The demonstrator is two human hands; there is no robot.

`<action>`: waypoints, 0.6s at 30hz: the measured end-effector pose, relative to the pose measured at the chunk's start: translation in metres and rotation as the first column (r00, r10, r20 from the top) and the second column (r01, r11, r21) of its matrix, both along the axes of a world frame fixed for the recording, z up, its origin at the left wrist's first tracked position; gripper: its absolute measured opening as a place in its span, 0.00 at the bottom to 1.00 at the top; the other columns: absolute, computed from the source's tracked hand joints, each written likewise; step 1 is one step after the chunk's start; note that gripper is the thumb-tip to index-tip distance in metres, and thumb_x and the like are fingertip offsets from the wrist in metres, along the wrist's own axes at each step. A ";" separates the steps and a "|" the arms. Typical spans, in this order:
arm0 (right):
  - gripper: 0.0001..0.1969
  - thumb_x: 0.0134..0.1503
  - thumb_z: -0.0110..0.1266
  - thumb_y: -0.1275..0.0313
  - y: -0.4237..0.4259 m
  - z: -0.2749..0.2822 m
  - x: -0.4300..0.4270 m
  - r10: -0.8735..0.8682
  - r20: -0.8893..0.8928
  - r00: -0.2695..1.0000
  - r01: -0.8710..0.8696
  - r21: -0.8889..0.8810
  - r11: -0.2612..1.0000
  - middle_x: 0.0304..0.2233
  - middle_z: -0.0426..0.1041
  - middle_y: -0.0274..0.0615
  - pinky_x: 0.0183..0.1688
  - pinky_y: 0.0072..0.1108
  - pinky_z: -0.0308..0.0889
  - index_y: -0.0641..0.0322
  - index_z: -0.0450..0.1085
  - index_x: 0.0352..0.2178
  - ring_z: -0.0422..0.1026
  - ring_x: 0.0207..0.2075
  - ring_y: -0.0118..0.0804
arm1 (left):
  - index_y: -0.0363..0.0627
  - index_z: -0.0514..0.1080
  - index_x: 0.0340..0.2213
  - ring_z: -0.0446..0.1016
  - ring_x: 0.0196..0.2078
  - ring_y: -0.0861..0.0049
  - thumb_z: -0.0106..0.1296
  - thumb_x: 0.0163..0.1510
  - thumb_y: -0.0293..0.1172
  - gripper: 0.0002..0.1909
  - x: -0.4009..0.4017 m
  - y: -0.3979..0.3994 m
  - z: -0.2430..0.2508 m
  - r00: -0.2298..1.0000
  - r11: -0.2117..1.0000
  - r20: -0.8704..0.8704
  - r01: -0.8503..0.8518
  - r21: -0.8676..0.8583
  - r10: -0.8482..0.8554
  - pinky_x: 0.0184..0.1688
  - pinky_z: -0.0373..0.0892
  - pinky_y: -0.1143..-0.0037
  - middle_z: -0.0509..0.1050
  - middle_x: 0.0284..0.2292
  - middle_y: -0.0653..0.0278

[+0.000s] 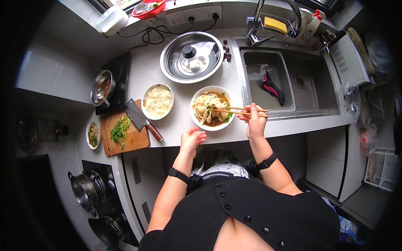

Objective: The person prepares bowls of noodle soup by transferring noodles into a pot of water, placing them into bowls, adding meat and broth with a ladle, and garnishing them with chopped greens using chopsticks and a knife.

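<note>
A white bowl [196, 121] of wide noodles [204, 105] in brown broth stands near the counter's front edge, with green herbs at its right side. My right hand [255, 120] grips a pair of wooden chopsticks [240, 110], whose tips reach into the noodles. Just below the bowl's left rim is my left hand [192, 138], empty, its fingers apart. Whether it touches the rim I cannot tell. To the left sits a second bowl [158, 101] of pale noodles. Beside that, a cleaver [138, 117] rests partly on a wooden cutting board [138, 142] with chopped greens [121, 129].
Behind the bowls stands a large steel pan with a glass lid [192, 57], several grapes [226, 50] beside it. A double sink [289, 81] holding a black-and-pink item lies right. At left are a small steel pan [102, 88], a small dish [93, 135] and a stove with pots [84, 191].
</note>
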State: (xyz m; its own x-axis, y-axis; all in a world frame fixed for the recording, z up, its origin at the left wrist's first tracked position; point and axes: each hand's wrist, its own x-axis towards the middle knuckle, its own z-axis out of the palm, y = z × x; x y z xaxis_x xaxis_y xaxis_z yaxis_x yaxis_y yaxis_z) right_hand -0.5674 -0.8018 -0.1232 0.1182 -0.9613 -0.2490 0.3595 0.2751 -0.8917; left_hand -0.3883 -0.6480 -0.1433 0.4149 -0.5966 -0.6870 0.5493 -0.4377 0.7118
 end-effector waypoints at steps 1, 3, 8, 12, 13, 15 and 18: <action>0.15 0.59 0.43 0.67 -0.001 0.001 0.003 0.002 -0.001 1.000 -0.002 -0.012 1.000 0.21 0.70 0.47 0.20 0.18 0.71 0.72 0.65 0.27 0.72 0.17 0.35 | 0.26 0.58 0.46 0.74 0.33 0.70 0.42 0.51 0.22 0.19 0.001 0.001 0.001 1.000 1.000 0.002 -0.007 0.006 0.007 0.33 0.72 0.79 0.71 0.36 0.47; 0.15 0.59 0.43 0.67 -0.003 0.002 0.008 0.008 0.000 1.000 -0.008 -0.029 1.000 0.20 0.70 0.47 0.20 0.18 0.71 0.72 0.65 0.27 0.72 0.17 0.35 | 0.27 0.58 0.46 0.74 0.33 0.70 0.42 0.51 0.22 0.19 0.001 0.004 0.002 1.000 1.000 0.004 -0.019 0.011 0.019 0.33 0.72 0.79 0.71 0.35 0.47; 0.14 0.59 0.43 0.69 -0.005 0.011 0.023 0.050 -0.016 0.999 -0.051 -0.109 0.993 0.19 0.70 0.46 0.20 0.16 0.70 0.74 0.66 0.26 0.73 0.18 0.33 | 0.28 0.58 0.46 0.74 0.35 0.69 0.45 0.51 0.25 0.20 0.005 0.011 0.003 1.000 1.000 0.025 -0.017 0.009 0.017 0.35 0.71 0.79 0.72 0.35 0.48; 0.12 0.58 0.46 0.72 -0.004 0.020 0.037 0.106 -0.100 0.989 -0.125 -0.204 0.971 0.20 0.71 0.45 0.19 0.15 0.70 0.74 0.67 0.26 0.73 0.18 0.31 | 0.28 0.58 0.46 0.74 0.35 0.70 0.45 0.51 0.25 0.20 0.008 0.015 0.001 0.999 0.999 0.019 -0.034 -0.002 0.034 0.35 0.71 0.79 0.72 0.35 0.49; 0.12 0.58 0.46 0.72 -0.004 0.023 0.041 0.112 -0.102 0.989 -0.131 -0.204 0.970 0.20 0.71 0.45 0.19 0.15 0.70 0.74 0.67 0.26 0.73 0.18 0.31 | 0.29 0.59 0.45 0.74 0.34 0.70 0.45 0.51 0.25 0.20 0.009 0.016 0.001 0.999 0.999 0.020 -0.037 0.000 0.037 0.34 0.71 0.79 0.72 0.35 0.49; 0.11 0.58 0.46 0.71 -0.003 0.031 0.048 0.198 -0.221 0.955 -0.262 -0.312 0.913 0.21 0.71 0.44 0.22 0.15 0.70 0.73 0.66 0.28 0.73 0.19 0.30 | 0.29 0.59 0.45 0.74 0.34 0.70 0.45 0.51 0.25 0.20 0.010 0.018 0.001 0.999 0.999 0.018 -0.045 0.001 0.045 0.34 0.71 0.79 0.72 0.35 0.50; 0.10 0.57 0.47 0.73 -0.003 0.042 0.059 0.237 -0.336 0.912 -0.366 -0.399 0.841 0.20 0.72 0.41 0.21 0.14 0.69 0.73 0.68 0.26 0.73 0.20 0.28 | 0.29 0.60 0.44 0.74 0.34 0.70 0.44 0.52 0.25 0.19 0.013 0.022 0.003 0.998 0.998 0.017 -0.055 -0.012 0.055 0.34 0.71 0.79 0.72 0.35 0.50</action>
State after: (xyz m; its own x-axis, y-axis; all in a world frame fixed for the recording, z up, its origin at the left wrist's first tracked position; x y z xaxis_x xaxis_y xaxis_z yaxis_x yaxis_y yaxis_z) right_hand -0.5079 -0.8051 -0.0814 0.4125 -0.9014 0.1316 0.0597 -0.1173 -0.9913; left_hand -0.3752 -0.6257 -0.1398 0.4592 -0.5802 -0.6727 0.5600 -0.3988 0.7262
